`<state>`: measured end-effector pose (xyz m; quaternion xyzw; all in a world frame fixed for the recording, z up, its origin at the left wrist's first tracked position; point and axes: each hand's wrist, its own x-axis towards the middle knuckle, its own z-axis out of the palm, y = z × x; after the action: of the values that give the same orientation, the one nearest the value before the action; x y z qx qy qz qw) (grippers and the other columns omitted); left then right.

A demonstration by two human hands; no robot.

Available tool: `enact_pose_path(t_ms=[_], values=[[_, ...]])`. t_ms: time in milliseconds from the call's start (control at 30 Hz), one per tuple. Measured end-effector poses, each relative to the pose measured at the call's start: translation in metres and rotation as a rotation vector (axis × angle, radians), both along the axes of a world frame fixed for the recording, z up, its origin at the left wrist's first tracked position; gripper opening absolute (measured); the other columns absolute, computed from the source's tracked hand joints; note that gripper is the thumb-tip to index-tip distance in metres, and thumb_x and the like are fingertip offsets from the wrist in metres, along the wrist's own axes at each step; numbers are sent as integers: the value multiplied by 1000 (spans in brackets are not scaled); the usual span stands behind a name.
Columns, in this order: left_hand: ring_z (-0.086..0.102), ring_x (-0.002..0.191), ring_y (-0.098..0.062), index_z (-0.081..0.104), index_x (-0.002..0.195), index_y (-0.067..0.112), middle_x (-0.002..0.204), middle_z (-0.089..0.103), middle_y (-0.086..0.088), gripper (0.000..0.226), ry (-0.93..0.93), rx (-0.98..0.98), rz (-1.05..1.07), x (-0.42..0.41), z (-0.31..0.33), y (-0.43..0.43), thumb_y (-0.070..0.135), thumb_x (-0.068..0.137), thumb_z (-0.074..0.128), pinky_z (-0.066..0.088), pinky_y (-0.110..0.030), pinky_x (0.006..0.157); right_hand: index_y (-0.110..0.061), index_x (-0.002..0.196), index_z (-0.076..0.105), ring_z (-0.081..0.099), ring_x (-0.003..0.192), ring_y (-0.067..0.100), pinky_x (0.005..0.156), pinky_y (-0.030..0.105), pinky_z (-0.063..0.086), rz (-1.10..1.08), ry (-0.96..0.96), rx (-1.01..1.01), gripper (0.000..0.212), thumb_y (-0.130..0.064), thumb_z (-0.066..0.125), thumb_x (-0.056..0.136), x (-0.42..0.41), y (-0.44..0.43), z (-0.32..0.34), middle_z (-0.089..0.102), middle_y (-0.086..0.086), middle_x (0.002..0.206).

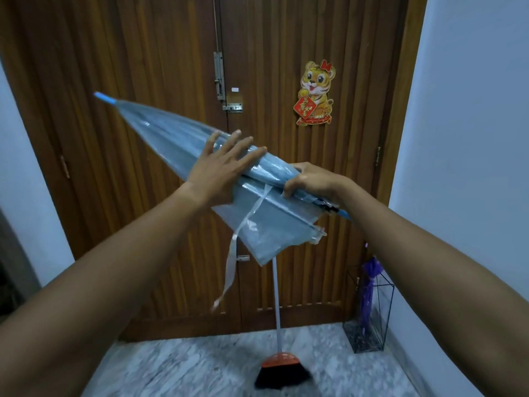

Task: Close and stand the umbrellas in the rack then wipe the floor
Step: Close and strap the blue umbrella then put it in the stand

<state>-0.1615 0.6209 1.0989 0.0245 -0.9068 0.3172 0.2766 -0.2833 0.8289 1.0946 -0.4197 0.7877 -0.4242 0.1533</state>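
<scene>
Two bare forearms reach in from the bottom corners and meet on a clear blue umbrella (171, 144) held in the air in front of a wooden door (143, 53). It lies slanted, with its blue tip up to the left and its blue shaft end down to the right. The left hand (220, 161) lies flat on the folded cover, fingers straight and spread, pressing on it. The right hand (309, 181) is curled round the gathered cover near the shaft end, grasping it. The cover is only partly gathered: a loose flap hangs below the hands, and a clear strap (232, 267) dangles from it.

A wire rack (357, 339) stands on the floor in the right corner, by the door and the pale wall. One purple umbrella (369, 287), closed, stands upright in it, its top rising above the rim. The blue umbrella is well apart from the rack, above and to its left.

A broom (282, 365) with a white stick, orange head and black bristles stands on the grey marble floor (186, 368), its stick running up behind the hanging flap. A tiger sticker (315, 93) is on the door.
</scene>
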Motion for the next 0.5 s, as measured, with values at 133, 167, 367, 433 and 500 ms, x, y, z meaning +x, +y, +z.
enact_pose_path(t_ms=[133, 167, 367, 433, 500], values=[[62, 102, -29, 52, 123, 23, 110, 62, -3, 67, 52, 12, -92, -6, -9, -3, 30, 63, 81, 47, -46, 91, -25, 122, 61, 68, 99, 25, 82, 37, 57, 89, 140, 195, 37, -24, 66, 86, 0, -4, 5, 68, 7, 115], [64, 88, -27, 57, 111, 22, 99, 64, -2, 53, 44, 33, -85, -5, -10, -1, 29, 64, 79, 50, -42, 79, -27, 125, 60, 68, 102, 25, 83, 38, 58, 99, 165, 253, 40, -32, 66, 86, 1, -5, 5, 67, 5, 116], [61, 70, -28, 53, 82, 22, 81, 64, -3, 16, 18, 138, -24, 4, -18, -2, 27, 80, 68, 39, -34, 60, -34, 143, 48, 52, 123, 17, 102, 44, 44, 36, 281, 260, 75, -76, 56, 81, 8, -13, 7, 49, -3, 145], [64, 74, -32, 60, 86, 21, 80, 64, -4, 12, 24, 170, 6, 7, -20, -1, 29, 80, 67, 38, -34, 61, -36, 141, 48, 56, 119, 15, 100, 43, 47, 79, 288, 353, 79, -74, 66, 74, 14, -16, 9, 53, -6, 141], [62, 72, -34, 63, 85, 22, 75, 59, -3, 10, 28, 217, 28, 8, -21, 1, 31, 81, 66, 39, -35, 62, -36, 137, 48, 60, 109, 15, 92, 42, 55, 65, 407, 533, 81, -54, 85, 66, 21, -22, 10, 59, -8, 126]])
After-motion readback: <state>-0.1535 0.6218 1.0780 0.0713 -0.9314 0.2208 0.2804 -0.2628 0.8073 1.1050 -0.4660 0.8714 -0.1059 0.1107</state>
